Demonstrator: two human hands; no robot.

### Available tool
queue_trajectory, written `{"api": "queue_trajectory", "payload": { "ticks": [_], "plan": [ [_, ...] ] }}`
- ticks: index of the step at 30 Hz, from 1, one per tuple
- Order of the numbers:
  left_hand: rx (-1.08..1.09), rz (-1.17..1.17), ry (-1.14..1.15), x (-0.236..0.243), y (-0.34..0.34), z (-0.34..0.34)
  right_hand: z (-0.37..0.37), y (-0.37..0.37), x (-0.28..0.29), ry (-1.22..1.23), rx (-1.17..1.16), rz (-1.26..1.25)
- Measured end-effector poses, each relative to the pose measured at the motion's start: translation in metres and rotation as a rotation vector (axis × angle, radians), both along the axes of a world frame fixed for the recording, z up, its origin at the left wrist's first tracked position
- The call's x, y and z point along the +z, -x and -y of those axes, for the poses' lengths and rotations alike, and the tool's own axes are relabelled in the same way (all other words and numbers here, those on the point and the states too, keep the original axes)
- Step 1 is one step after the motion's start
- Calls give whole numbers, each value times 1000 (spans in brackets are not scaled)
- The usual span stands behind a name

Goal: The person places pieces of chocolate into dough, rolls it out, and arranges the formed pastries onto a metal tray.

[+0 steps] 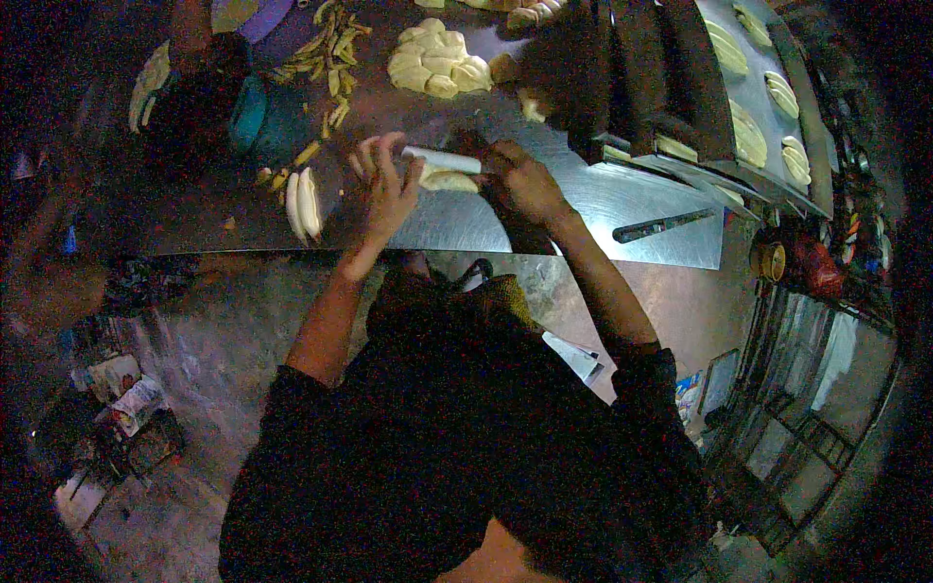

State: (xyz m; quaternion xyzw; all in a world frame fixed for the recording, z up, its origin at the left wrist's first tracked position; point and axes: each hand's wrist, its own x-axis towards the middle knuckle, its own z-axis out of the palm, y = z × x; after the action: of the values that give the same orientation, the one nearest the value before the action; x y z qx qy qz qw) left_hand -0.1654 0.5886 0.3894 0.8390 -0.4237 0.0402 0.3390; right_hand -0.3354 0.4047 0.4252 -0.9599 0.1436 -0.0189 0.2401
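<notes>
A short white rolling pin [442, 159] lies across a small flattened piece of pale dough [449, 182] on the metal worktable [457, 228]. My right hand [525, 183] is closed around the pin's right end. At its left end is my left hand [387, 185], fingers stretched and spread, the thumb side close to the pin and dough. Left of that hand lie two long, pale pieces [303, 206] side by side, near the table's front edge. Beyond the pin sits a heap of dough balls [437, 60].
Yellowish strips [330, 68] are scattered across the table's far left. At the right, stacked trays [768, 97] hold shaped dough pieces. A dark, narrow tool [664, 225] lies near the right corner. Another person's arm [191, 29] reaches in beside a teal container [249, 112].
</notes>
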Motion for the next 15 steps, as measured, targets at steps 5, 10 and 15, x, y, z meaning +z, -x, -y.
{"api": "queue_trajectory", "payload": {
  "ticks": [5,10,15],
  "plan": [
    [-259,251,-103,-14,-15,-4,10,-23,-23,140,381,90],
    [-59,302,-115,-43,-44,60,37,-49,-63,627,-233,-54],
    [-417,150,-134,-15,-70,73,69,-95,-60,293,-713,-12]
  ]
}}
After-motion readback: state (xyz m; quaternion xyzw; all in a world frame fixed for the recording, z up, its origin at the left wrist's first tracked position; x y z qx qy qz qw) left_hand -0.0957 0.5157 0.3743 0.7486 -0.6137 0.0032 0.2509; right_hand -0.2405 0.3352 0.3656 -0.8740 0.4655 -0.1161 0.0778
